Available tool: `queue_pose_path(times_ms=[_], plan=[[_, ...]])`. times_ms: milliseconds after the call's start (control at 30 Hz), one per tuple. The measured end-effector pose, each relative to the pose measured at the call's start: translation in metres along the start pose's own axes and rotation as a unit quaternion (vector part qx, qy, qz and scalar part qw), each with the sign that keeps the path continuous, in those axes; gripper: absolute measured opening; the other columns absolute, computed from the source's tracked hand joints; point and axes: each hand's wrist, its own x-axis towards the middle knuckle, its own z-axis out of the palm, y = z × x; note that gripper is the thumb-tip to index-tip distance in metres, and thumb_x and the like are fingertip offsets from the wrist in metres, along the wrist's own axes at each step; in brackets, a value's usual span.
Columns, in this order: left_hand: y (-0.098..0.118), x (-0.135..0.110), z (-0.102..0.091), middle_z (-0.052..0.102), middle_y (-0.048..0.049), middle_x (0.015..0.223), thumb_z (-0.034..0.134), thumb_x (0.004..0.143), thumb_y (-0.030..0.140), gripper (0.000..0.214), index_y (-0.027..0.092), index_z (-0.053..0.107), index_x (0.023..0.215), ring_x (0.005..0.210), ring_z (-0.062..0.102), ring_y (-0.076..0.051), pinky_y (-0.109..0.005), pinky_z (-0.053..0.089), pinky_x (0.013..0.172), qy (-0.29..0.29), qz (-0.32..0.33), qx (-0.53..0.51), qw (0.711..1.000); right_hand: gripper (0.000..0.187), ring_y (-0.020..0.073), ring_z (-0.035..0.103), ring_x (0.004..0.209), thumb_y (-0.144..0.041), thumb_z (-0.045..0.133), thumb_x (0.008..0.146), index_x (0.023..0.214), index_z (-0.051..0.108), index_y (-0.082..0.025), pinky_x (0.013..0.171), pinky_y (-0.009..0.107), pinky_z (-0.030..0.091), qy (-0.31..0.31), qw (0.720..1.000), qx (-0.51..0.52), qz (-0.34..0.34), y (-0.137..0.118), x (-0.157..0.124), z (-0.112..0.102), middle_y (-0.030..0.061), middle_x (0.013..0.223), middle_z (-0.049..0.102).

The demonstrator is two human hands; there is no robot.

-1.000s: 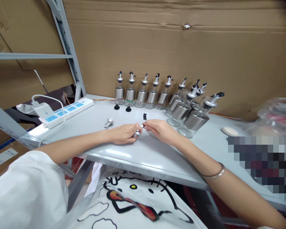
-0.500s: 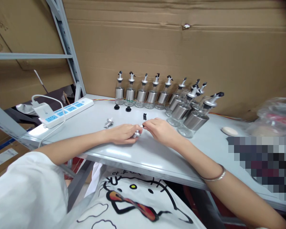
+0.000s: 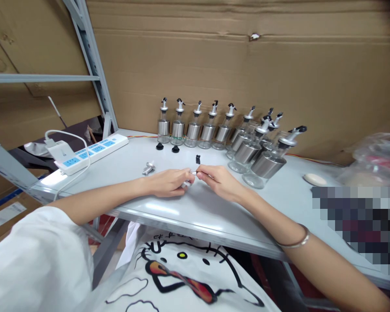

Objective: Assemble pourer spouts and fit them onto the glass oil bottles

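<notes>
Your grey table point(image 3: 195, 213) carries a silver spout point(image 3: 148, 168) just beyond your left hand point(image 3: 169, 183); two black stoppers point(image 3: 175, 149) lie farther out; a small black piece point(image 3: 198, 159) lies just past your right hand point(image 3: 220, 180); bottles point(image 3: 223, 132) stand beyond both; a power strip point(image 3: 95, 155) sits leftward.

Up to twelve o'clock: taking in a brown cardboard wall point(image 3: 195, 56), torn towards one. Round to ten, hitting a grey metal frame point(image 3: 91, 52). Down to nine, meeting a white power strip point(image 3: 113, 145) with a charger point(image 3: 60, 152). Across to three: catching a pale oval object point(image 3: 314, 180) near clear plastic point(image 3: 372, 158).
</notes>
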Motion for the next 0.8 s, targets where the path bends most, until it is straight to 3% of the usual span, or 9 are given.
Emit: queue_pose_path(times_ms=[200, 400, 533, 667, 800], plan=[[-0.002, 0.001, -0.001, 0.048, -0.0029, 0.090, 0.043, 0.080, 0.011, 0.028, 0.022, 0.031, 0.103, 0.069, 0.050, -0.016, -0.029, 0.044, 0.068, -0.014, -0.004, 0.015, 1.000, 0.031, 0.0112, 0.038, 0.053, -0.035, 0.035, 0.092, 0.066, 0.045, -0.020, 0.056, 0.024, 0.032, -0.017, 0.997, 0.052, 0.052, -0.001, 0.000, 0.001, -0.0044, 0.053, 0.042], [-0.003, 0.003, -0.008, 0.044, -0.0071, 0.103, 0.044, 0.088, 0.023, 0.036, 0.023, 0.020, 0.115, 0.064, 0.048, -0.011, -0.028, 0.045, 0.063, 0.074, 0.016, 0.001, 0.997, 0.036, 0.0111, 0.039, 0.051, -0.040, 0.033, 0.093, 0.063, 0.039, -0.021, 0.055, 0.024, 0.032, 0.018, 0.998, 0.050, 0.033, -0.002, 0.000, -0.005, -0.0042, 0.053, 0.041], [-0.004, 0.004, -0.012, 0.047, -0.0065, 0.099, 0.047, 0.091, 0.042, 0.037, 0.022, 0.024, 0.112, 0.068, 0.050, -0.013, -0.027, 0.045, 0.062, 0.117, 0.015, 0.009, 0.993, 0.035, 0.0126, 0.043, 0.054, -0.043, 0.031, 0.094, 0.069, 0.042, -0.021, 0.057, 0.024, 0.033, 0.068, 0.997, 0.029, 0.019, 0.001, 0.002, -0.006, -0.0026, 0.057, 0.046], [-0.002, 0.004, -0.009, 0.051, -0.0045, 0.093, 0.040, 0.095, 0.042, 0.026, 0.021, 0.030, 0.108, 0.065, 0.051, -0.012, -0.027, 0.044, 0.061, 0.127, -0.018, 0.032, 0.991, 0.038, 0.0133, 0.046, 0.055, -0.048, 0.028, 0.095, 0.072, 0.042, -0.021, 0.058, 0.025, 0.035, 0.066, 0.997, 0.038, 0.024, 0.006, 0.002, -0.005, -0.0017, 0.059, 0.049], [0.000, 0.003, -0.007, 0.053, -0.0044, 0.091, 0.044, 0.094, 0.038, 0.024, 0.018, 0.038, 0.106, 0.061, 0.049, -0.010, -0.025, 0.042, 0.059, 0.127, -0.022, 0.009, 0.992, 0.042, 0.0128, 0.048, 0.057, -0.050, 0.027, 0.095, 0.069, 0.043, -0.021, 0.060, 0.025, 0.036, 0.050, 0.997, 0.055, 0.031, 0.005, 0.001, -0.006, -0.0010, 0.060, 0.051]])
